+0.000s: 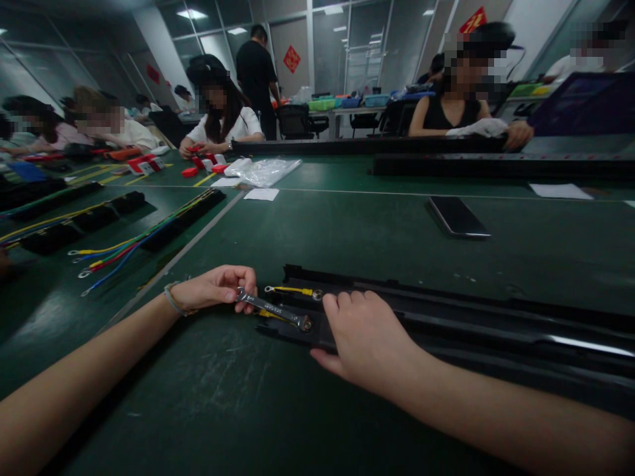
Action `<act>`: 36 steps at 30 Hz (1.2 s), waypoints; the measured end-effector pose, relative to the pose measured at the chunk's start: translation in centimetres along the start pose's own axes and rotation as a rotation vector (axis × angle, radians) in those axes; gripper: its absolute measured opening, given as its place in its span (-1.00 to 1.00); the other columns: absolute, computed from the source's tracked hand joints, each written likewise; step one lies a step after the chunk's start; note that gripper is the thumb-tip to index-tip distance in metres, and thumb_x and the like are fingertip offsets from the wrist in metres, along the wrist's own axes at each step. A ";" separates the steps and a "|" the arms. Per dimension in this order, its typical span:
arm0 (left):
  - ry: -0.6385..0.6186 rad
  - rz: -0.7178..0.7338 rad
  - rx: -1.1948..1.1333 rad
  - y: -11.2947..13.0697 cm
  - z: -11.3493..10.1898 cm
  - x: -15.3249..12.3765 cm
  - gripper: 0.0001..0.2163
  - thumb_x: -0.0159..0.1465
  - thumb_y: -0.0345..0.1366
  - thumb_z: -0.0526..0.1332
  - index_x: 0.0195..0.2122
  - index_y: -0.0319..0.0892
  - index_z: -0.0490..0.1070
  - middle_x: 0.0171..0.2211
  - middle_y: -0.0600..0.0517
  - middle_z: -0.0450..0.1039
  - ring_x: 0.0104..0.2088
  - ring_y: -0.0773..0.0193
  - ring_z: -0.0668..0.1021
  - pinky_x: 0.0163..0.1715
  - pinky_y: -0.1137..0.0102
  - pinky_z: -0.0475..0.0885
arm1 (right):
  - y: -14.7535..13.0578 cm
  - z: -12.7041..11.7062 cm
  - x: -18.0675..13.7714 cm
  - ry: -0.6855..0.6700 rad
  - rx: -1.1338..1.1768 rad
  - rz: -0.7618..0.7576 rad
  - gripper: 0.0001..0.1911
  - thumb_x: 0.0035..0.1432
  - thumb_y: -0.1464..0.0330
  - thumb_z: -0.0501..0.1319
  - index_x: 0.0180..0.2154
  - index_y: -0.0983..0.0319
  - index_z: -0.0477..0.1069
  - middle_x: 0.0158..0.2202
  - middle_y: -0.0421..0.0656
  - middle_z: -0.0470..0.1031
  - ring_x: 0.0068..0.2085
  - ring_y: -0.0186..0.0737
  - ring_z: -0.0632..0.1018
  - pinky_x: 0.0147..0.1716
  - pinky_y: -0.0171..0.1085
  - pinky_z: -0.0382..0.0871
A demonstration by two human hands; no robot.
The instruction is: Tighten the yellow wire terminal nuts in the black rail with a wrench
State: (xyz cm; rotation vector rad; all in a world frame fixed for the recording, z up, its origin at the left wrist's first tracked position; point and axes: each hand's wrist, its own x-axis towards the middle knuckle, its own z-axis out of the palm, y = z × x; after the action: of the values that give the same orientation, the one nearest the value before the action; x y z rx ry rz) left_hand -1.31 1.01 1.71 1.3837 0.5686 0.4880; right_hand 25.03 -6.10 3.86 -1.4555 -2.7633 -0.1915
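Observation:
My left hand is closed on the handle of a small metal wrench. The wrench's far end sits on the left end of a long black rail that lies across the green table. My right hand rests on that same end of the rail, fingers curled over it beside the wrench head. A yellow wire with a ring terminal lies on the rail just past my fingers.
A black phone lies further back on the table. To the left are black rails with coloured wires. More black rails lie at the back. Several people sit working across the table, with red parts and plastic bags.

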 end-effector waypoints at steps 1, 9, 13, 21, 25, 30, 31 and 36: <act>0.018 -0.002 -0.018 0.0 0.0 0.1 -0.76 0.04 -0.23 0.29 -0.39 -0.26 0.29 -0.59 0.06 0.35 -0.45 0.27 0.44 -0.42 0.41 0.33 | 0.0 0.0 0.0 0.000 -0.003 0.000 -0.51 -0.08 0.02 0.03 -0.30 0.31 0.29 -0.45 -0.04 0.37 -0.43 -0.10 0.39 -0.45 -0.17 0.19; 0.030 -0.024 -0.099 -0.3 -0.2 0.3 -0.76 0.04 -0.27 0.29 -0.35 -0.29 0.30 -0.55 0.04 0.39 -0.43 0.28 0.47 -0.40 0.44 0.34 | 0.0 0.2 0.0 -0.001 -0.013 -0.003 -0.51 -0.08 0.01 0.03 -0.31 0.30 0.29 -0.45 -0.03 0.37 -0.43 -0.10 0.39 -0.46 -0.18 0.18; -0.075 -0.036 -0.098 -0.1 -0.3 0.0 -0.77 0.01 -0.29 0.32 -0.39 -0.26 0.30 -0.56 0.01 0.45 -0.40 0.21 0.49 -0.38 0.38 0.35 | 0.0 0.2 0.0 -0.007 -0.008 -0.002 -0.52 -0.08 0.02 0.03 -0.31 0.30 0.29 -0.45 -0.03 0.37 -0.43 -0.10 0.39 -0.46 -0.17 0.19; -0.237 -0.189 -0.136 0.5 -0.2 -0.3 -0.76 -0.06 -0.35 0.36 -0.44 -0.23 0.30 -0.43 -0.07 0.49 -0.44 0.19 0.54 -0.48 0.39 0.42 | 0.0 0.1 0.0 -0.002 -0.014 -0.006 -0.51 -0.08 0.02 0.03 -0.31 0.31 0.30 -0.45 -0.04 0.37 -0.43 -0.10 0.39 -0.47 -0.18 0.18; -0.227 -0.193 -0.137 0.4 -0.2 -0.4 -0.76 -0.06 -0.36 0.36 -0.43 -0.24 0.31 -0.45 -0.06 0.50 -0.44 0.18 0.54 -0.46 0.38 0.41 | 0.0 0.1 0.1 0.000 -0.011 -0.002 -0.51 -0.08 0.02 0.03 -0.30 0.30 0.30 -0.46 -0.04 0.37 -0.43 -0.11 0.39 -0.46 -0.19 0.18; -0.096 -0.093 -0.123 0.0 -0.4 -0.3 -0.77 -0.02 -0.32 0.34 -0.42 -0.26 0.31 -0.55 -0.01 0.49 -0.44 0.19 0.53 -0.43 0.38 0.39 | 0.0 0.2 0.0 0.002 -0.007 0.002 -0.51 -0.09 0.01 0.03 -0.30 0.30 0.30 -0.45 -0.04 0.37 -0.44 -0.11 0.38 -0.46 -0.19 0.17; -0.068 -0.070 -0.119 -0.1 -0.5 -0.3 -0.78 0.00 -0.31 0.33 -0.41 -0.26 0.32 -0.55 -0.01 0.48 -0.45 0.21 0.52 -0.43 0.39 0.39 | 0.0 0.3 0.0 0.004 -0.008 0.002 -0.50 -0.09 0.01 0.03 -0.30 0.30 0.29 -0.45 -0.04 0.37 -0.44 -0.11 0.38 -0.46 -0.19 0.17; 0.062 -0.005 -0.130 -0.5 -0.8 0.0 -0.83 0.10 -0.33 0.25 -0.31 -0.28 0.34 -0.51 -0.01 0.46 -0.45 0.29 0.50 -0.49 0.49 0.37 | 0.0 0.2 0.0 0.003 -0.008 0.004 -0.50 -0.09 0.01 0.03 -0.30 0.30 0.29 -0.45 -0.04 0.37 -0.43 -0.11 0.39 -0.46 -0.19 0.17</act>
State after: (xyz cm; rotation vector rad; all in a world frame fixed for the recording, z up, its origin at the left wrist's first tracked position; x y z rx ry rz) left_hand -1.83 1.55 1.10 1.2464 0.5808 0.5559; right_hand 25.00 -6.07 3.63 -1.4604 -2.7604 -0.2048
